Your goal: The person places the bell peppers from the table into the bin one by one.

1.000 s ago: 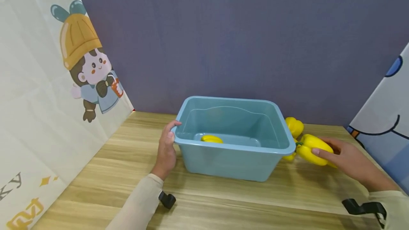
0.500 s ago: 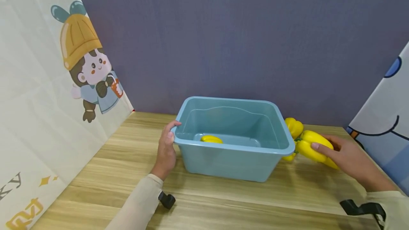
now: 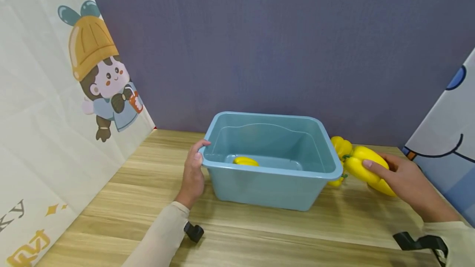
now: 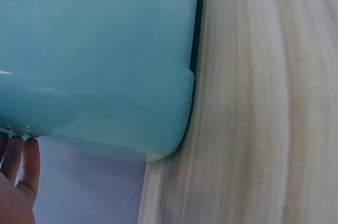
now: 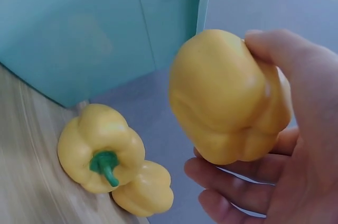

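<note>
A light blue plastic bin [image 3: 263,188] stands on the wooden table. My left hand [image 3: 193,174] grips its left rim, the thumb lying near the front corner. Inside the bin, a yellow object [image 3: 246,161] shows only its top above the front rim. To the right of the bin, my right hand [image 3: 408,180] holds a yellow bell pepper [image 3: 365,163] between thumb and fingers, its green stem towards the bin. In the right wrist view, this bell pepper [image 5: 222,97] is held above the table. The left wrist view catches only some left fingertips [image 4: 30,163] against the bin's wall.
Another yellow bell pepper [image 3: 342,147] sits behind the bin's right side. One with a green stem [image 5: 103,150] lies close to the bin, partly hidden by it in the head view. A further yellow pepper [image 3: 384,187] lies beneath my right hand. A grey-blue wall [image 3: 259,44] stands behind.
My right hand has raised the bell pepper slightly and turned it a little. More of the pepper beneath it now shows. My left hand and the bin have stayed in place.
</note>
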Motion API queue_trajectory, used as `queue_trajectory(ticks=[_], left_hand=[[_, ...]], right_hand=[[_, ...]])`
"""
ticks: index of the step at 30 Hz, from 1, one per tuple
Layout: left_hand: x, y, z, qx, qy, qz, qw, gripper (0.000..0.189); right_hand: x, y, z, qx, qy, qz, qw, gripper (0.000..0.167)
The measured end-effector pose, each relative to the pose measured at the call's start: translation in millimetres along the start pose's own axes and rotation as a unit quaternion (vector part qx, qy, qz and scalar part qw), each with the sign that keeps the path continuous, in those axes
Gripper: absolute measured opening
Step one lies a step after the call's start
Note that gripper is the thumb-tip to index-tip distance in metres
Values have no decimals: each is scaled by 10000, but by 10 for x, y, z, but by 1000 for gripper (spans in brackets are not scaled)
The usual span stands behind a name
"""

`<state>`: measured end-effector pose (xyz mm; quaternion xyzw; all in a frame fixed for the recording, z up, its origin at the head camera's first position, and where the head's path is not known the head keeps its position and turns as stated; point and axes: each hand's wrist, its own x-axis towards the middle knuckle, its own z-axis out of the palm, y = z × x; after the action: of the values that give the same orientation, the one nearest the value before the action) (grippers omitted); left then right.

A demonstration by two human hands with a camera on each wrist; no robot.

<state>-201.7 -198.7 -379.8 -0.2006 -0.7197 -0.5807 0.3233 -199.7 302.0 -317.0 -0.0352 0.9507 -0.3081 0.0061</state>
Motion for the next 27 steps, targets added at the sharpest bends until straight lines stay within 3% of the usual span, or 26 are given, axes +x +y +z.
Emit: queue_trajectory(ticks=[27], left_hand=[[46,102,-32,310,52,-249,9992,40]], right_hand=[[-28,-78,-116,537,574,-113,9968,78]])
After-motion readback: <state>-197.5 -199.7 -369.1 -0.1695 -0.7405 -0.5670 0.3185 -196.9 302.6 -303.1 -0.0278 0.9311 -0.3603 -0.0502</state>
